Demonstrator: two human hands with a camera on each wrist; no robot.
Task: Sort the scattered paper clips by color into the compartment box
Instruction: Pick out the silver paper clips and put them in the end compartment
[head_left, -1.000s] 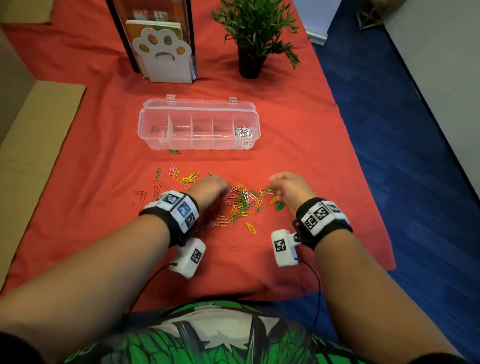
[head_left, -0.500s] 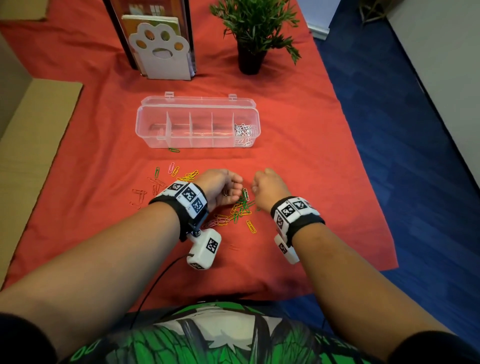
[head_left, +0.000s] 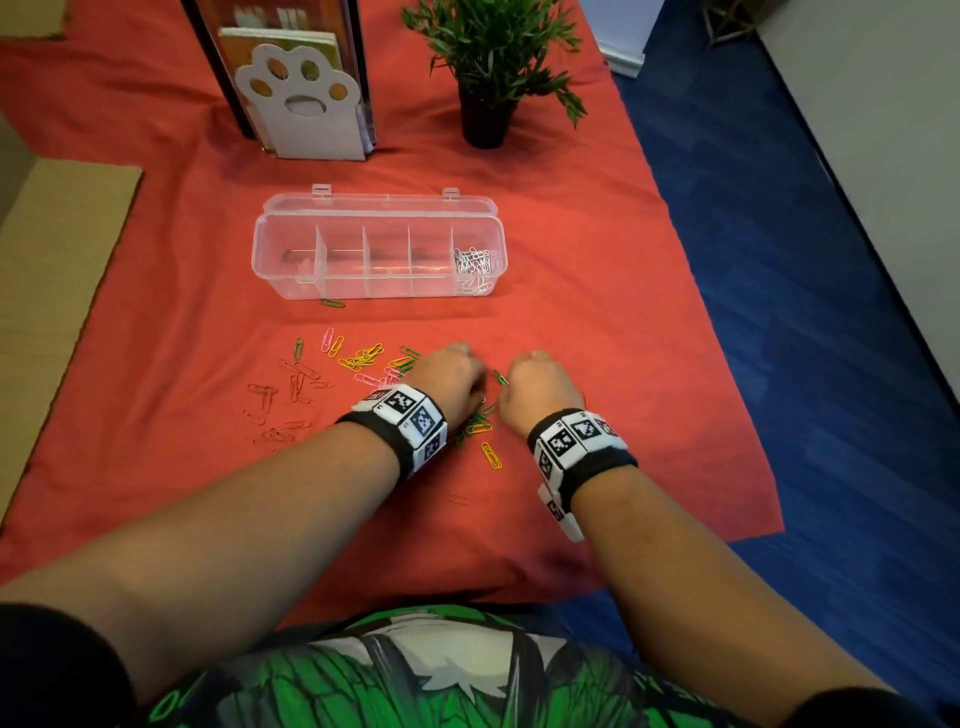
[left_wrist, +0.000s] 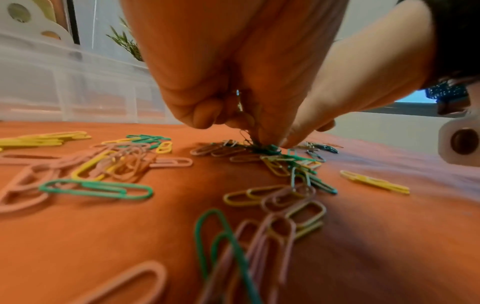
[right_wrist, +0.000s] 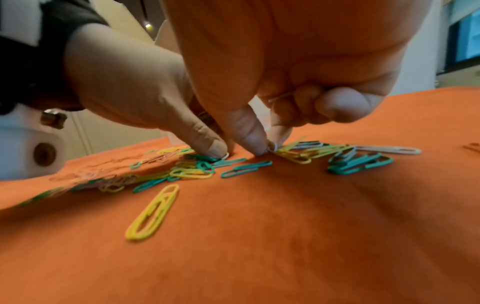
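Note:
Green, yellow, pink and red paper clips (head_left: 363, 364) lie scattered on the red cloth in front of the clear compartment box (head_left: 291, 249). White clips (head_left: 472, 262) fill its rightmost compartment; the other compartments look empty. My two hands work side by side over the pile's middle. In the left wrist view my left hand (left_wrist: 259, 142) has its fingers curled, thin white clips (left_wrist: 239, 102) tucked in the palm, and its fingertips pinch down into the green clips. My right hand (right_wrist: 267, 147) pinches a white clip (right_wrist: 272, 149) between thumb and forefinger, with another wire under its curled fingers.
A single green clip (head_left: 332, 303) lies against the box's front wall. Behind the box stand a paw-shaped holder (head_left: 301, 104) and a potted plant (head_left: 488, 67). The cloth's right edge (head_left: 727, 364) drops to blue floor; a cardboard sheet (head_left: 52, 260) lies on the left.
My right hand has moved left and my left hand right, so they now meet over the pile's middle. Both keep picking at clips.

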